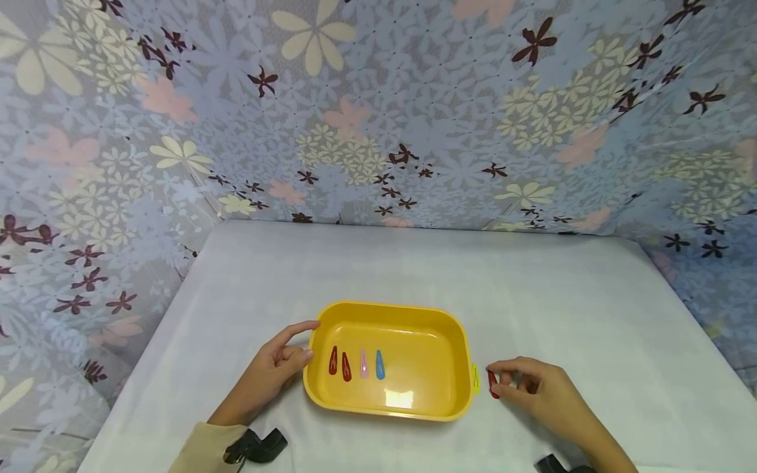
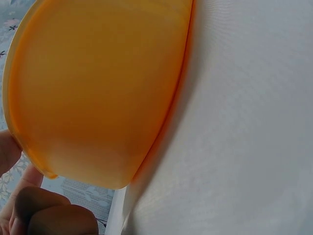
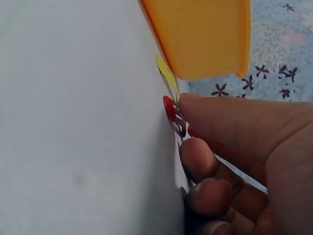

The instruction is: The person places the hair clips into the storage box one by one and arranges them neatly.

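Observation:
A yellow tray lies on the white-covered table, holding two red snap hair clips, one pink clip and one blue clip in its left half. At the tray's left end my left hand touches the rim with index finger and thumb, the other fingers bent in. Right of the tray, my right hand pinches another red hair clip between thumb and fingers, low over the cloth. A yellow-green hair clip lies between that hand and the tray's right end.
White cloth covers the table around the tray. Flowered fabric hangs as a wall at the back and along both sides. Dark wrist straps with cameras show near the bottom edge.

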Tool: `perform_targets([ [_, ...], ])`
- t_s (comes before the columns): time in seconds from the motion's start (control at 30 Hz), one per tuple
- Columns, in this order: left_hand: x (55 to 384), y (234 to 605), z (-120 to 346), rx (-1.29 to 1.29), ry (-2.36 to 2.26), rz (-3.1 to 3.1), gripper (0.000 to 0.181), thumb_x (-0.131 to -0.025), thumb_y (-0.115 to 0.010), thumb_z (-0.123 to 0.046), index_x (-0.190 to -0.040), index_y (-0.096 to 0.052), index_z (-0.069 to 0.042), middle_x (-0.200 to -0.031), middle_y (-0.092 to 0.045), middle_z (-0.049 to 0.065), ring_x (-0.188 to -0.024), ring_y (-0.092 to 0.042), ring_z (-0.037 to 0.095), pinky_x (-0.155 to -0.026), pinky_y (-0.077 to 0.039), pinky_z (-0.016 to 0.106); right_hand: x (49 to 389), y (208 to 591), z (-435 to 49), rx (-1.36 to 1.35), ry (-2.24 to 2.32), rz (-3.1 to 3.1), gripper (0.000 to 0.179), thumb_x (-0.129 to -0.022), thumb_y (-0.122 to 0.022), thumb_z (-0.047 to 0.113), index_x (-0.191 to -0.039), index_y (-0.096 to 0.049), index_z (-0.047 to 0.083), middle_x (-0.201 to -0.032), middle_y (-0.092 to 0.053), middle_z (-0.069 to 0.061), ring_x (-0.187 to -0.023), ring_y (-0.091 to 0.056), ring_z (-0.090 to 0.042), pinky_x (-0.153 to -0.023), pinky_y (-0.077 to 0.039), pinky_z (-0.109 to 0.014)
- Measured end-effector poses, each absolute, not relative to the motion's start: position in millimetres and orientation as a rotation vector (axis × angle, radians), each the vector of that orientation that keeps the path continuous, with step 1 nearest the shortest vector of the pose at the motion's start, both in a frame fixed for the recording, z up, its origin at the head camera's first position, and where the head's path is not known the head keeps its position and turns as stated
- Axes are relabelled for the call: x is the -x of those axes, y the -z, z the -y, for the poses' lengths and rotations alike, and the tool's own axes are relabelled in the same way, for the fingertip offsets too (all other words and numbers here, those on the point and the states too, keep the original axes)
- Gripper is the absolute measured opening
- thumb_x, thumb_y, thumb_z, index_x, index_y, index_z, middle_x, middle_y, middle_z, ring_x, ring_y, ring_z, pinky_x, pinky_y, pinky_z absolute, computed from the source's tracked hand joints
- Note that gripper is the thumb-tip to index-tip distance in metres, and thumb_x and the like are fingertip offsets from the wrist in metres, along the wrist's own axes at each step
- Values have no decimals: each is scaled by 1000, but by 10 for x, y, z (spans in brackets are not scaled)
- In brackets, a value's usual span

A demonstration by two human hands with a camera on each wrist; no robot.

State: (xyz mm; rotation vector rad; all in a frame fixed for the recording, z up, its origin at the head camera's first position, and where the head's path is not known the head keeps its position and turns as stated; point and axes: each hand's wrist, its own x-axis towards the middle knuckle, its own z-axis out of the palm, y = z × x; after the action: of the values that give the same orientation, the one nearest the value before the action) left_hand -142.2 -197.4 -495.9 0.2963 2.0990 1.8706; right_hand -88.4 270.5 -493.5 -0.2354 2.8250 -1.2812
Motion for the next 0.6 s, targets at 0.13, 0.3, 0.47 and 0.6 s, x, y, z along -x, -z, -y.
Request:
perform_targets([
  [0.13, 1425, 4946, 1966, -305, -1869, -2097, 49, -103, -64, -24, -149, -48, -20, -62, -42, 0, -53, -36, 11, -54, -35, 23, 861, 4932, -2673, 308, 1276, -2875, 24, -83, -86, 29, -105, -77, 27, -84, -62, 11, -54, -51, -8, -49, -43, -24],
  [0.3, 1427, 4946, 1961, -297, -1868, -2093, 49, -103, -64, -24, -149, -48, -20, -62, -42, 0, -53, -37, 11, -54, -35, 22, 840, 4937, -2640, 368, 1254, -2933, 26, -81, -88, 25, -105, -77, 28, -84, -61, 14, -56, -50, -6, -50, -42, -22],
  [0.47, 1418, 4947, 1968, -327, -1875, -2087, 48, -104, -63, -24, -150, -47, -20, -62, -41, 0, -53, -35, 11, -53, -35, 23, 845, 4936, -2616, 386, 1201, -2975, 27, -80, -89, 25, -104, -77, 27, -84, -59, 16, -58, -48, -4, -51, -41, -22],
  [0.6, 1417, 4947, 1974, -342, -1879, -2084, 49, -104, -62, -24, -150, -47, -19, -61, -41, 0, -52, -34, 11, -52, -34, 23, 851, 4930, -2584, 368, 1115, -3019, 27, -80, -89, 22, -104, -77, 27, -82, -58, 18, -57, -46, -2, -51, -41, -22],
])
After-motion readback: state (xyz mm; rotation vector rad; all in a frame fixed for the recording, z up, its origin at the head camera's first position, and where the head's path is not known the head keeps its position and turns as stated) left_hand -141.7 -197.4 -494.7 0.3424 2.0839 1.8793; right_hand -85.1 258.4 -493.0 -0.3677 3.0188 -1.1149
